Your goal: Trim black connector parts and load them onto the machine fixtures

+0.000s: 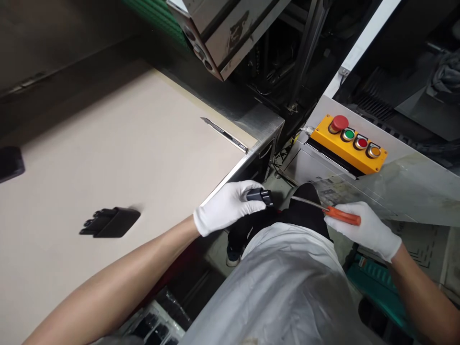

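My left hand, in a white glove, is closed on a small black plastic part beside the table edge. My right hand, also gloved in white, holds a screwdriver by its orange handle. The screwdriver's metal shaft points left toward the black part, with a gap between them. On the beige table surface lies a larger black part with several prongs at its left end. A slim cutter knife rests near the table's far right corner.
A yellow control box with a red knob and several buttons sits on a grey machine panel at the right. A metal machine head juts in at the top. A dark object lies at the table's left. Below right is a teal item.
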A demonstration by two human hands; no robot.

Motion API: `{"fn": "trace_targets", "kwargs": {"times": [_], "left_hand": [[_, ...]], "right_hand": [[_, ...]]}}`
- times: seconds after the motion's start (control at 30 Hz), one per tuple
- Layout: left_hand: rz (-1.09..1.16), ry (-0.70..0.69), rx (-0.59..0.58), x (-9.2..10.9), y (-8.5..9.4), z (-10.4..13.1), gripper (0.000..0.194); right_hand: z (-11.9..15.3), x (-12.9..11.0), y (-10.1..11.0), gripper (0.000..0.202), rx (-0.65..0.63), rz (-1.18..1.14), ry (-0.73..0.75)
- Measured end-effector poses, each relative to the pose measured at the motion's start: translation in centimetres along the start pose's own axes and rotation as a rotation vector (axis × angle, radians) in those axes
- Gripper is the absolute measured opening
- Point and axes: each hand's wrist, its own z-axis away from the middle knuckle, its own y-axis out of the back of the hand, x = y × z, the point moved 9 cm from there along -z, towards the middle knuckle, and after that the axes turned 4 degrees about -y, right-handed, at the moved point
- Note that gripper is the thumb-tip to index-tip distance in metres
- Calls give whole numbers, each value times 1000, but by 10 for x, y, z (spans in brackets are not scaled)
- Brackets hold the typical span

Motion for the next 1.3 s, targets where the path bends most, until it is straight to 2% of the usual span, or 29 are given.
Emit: {"fn": "trace_targets", "kwargs": {"times": [0.07,0.1,0.2,0.27,0.3,0.37,0.47,0.53,0.7,0.8,0.9,1.0,1.1,1.2,1.3], "left_hand": [[-397,-119,149,5,9,2,36],[-602,-178,189,8,8,3,32],[-1108,-312,185,9,-7,5,22],[-1286,-303,167,5,-14,4,21],[-1303,-270,178,5,-13,4,21],[-1153,-169,218,5,-5,5,25],[-633,10,278,-1,10,7,37],[-360,82,284,-4,13,7,42],[28,97,252,-3,12,5,49],[279,51,132,3,0,1,45],[456,62,31,6,-10,1,47],[628,58,63,8,-7,0,49],[745,18,85,12,-3,-1,47],[799,15,60,15,-5,-1,47],[819,4,44,17,-4,-2,45]], "right_hand": [[-1,-5,5,45,25,100,2],[-1,-7,6,46,34,147,0],[1,-11,4,45,40,254,-21],[2,-12,0,45,41,284,-21],[2,-12,-1,45,44,285,-13],[3,-13,-3,46,70,277,2],[3,-14,-5,45,102,264,17],[4,-15,-7,44,103,241,29],[6,-13,-7,40,123,206,58],[1,-10,-12,31,87,195,120],[-10,-4,-7,25,136,0,150],[-18,-4,-3,30,167,-140,184],[-22,-15,-5,30,148,-141,212],[-24,-24,-4,31,169,-136,213],[-26,-19,-6,34,168,-141,199]]}}
